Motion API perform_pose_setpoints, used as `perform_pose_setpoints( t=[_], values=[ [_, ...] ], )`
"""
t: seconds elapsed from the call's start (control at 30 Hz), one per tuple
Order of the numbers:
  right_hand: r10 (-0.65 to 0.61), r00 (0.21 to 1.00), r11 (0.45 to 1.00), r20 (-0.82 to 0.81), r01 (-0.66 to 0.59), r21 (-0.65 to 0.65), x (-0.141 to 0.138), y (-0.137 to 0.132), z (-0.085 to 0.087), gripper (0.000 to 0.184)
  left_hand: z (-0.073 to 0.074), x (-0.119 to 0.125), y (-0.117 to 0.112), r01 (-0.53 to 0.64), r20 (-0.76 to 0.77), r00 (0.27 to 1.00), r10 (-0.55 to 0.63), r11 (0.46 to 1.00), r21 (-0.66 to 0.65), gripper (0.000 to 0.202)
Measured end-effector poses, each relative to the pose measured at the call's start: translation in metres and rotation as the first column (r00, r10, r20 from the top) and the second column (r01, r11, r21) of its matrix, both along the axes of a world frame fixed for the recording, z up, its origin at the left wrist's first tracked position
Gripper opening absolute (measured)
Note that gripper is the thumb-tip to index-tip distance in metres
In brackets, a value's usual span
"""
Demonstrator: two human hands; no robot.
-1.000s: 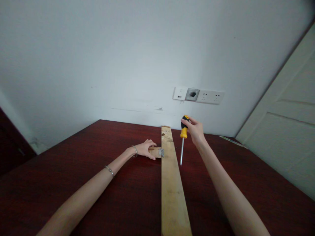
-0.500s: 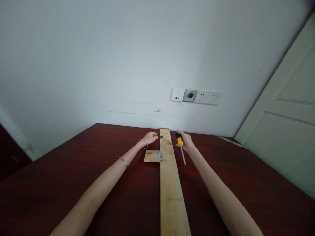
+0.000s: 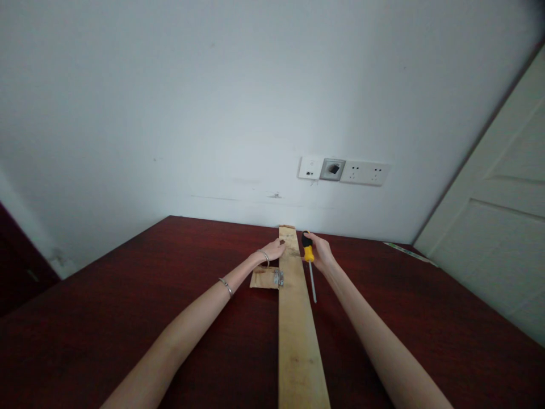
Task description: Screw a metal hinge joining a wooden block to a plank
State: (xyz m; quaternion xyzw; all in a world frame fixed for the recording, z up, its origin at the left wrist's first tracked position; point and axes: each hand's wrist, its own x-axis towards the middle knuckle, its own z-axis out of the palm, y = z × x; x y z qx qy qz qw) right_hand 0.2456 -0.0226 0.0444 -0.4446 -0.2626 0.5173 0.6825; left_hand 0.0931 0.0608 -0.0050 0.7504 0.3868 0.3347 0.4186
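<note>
My right hand (image 3: 322,253) grips a screwdriver (image 3: 309,253) by its black and yellow handle, the metal shaft pointing down towards me, just right of a long wooden board (image 3: 297,335). My left hand (image 3: 272,250) is at the board's left edge near the far end, fingers drawn together. Anything between those fingertips is too small to make out. A metal hinge (image 3: 279,278) lies across the joint between the board and a small wooden piece (image 3: 263,278) on its left. Two silver bangles circle my left wrist and forearm.
The dark red table (image 3: 204,335) meets a white wall (image 3: 238,113) at its far edge. Several sockets and switches (image 3: 366,172) are set in the wall. A thin pale strip (image 3: 411,253) lies at the far right, beside a white panelled door (image 3: 506,216).
My left hand has moved right and nearer, reaching the board's edge beside the hinge. The screwdriver has swung to a steeper angle in my right hand. The view has shifted slightly.
</note>
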Motion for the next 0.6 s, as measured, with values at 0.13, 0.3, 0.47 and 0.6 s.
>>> perform_pose_setpoints(
  t=[0.13,0.3,0.47,0.6],
  values=[
    [0.028,0.999,0.999,-0.034,-0.027,0.038,-0.001,-0.001,0.003,0.007,0.009,-0.001,-0.004,-0.021,-0.053,0.998,0.018,0.998,-0.067,0.018],
    [0.038,0.997,0.997,-0.064,-0.034,0.062,-0.003,-0.004,0.007,0.005,0.018,-0.004,-0.01,-0.072,-0.079,0.995,0.063,0.99,-0.125,0.016],
    [0.044,0.996,0.998,-0.079,-0.04,0.054,0.0,-0.006,0.009,0.006,0.014,-0.006,-0.008,-0.152,-0.038,0.988,0.148,0.974,-0.167,0.018],
    [0.059,0.994,0.998,-0.091,-0.056,0.038,0.003,-0.005,0.008,0.007,0.006,-0.004,0.0,-0.167,0.057,0.982,0.183,0.963,-0.212,0.019]
  ],
)
